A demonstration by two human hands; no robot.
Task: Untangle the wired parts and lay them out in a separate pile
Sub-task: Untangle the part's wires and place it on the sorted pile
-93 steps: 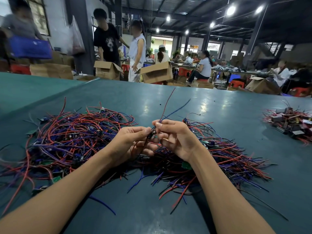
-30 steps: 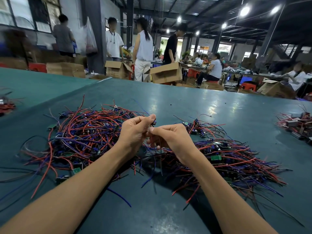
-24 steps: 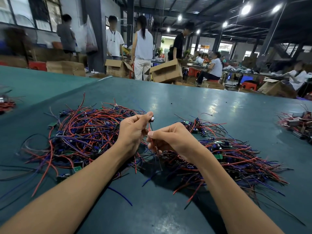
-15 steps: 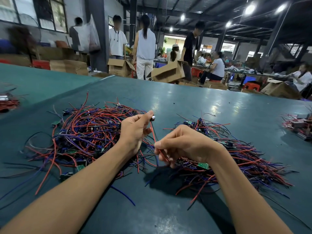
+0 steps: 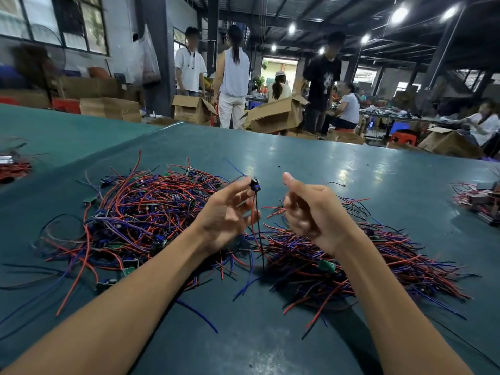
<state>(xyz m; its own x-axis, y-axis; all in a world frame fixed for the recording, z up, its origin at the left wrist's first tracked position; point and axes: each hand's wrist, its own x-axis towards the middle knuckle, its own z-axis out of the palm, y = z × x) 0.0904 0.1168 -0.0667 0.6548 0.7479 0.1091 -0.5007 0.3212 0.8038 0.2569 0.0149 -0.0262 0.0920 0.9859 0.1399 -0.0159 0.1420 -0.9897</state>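
Note:
A big tangled heap of red, blue and black wired parts (image 5: 140, 212) lies on the green table (image 5: 311, 163) to the left. A flatter pile of the same parts (image 5: 378, 255) lies to the right. My left hand (image 5: 226, 213) is raised between the two piles. Its fingertips pinch a small dark component (image 5: 255, 184), whose red and black wires (image 5: 256, 228) hang straight down to the table. My right hand (image 5: 311, 207) hovers just right of those wires with thumb up and fingers loosely curled, holding nothing.
Another small bundle of parts (image 5: 481, 197) sits at the table's right edge, and a red bundle (image 5: 13, 169) at the far left. Cardboard boxes (image 5: 273, 115) and several people stand beyond the table's far edge. Loose wires trail toward me at the front.
My right hand slid down along the wires, then let go and drew off to the right. My left hand kept the component pinched and now holds it alone, wires hanging free.

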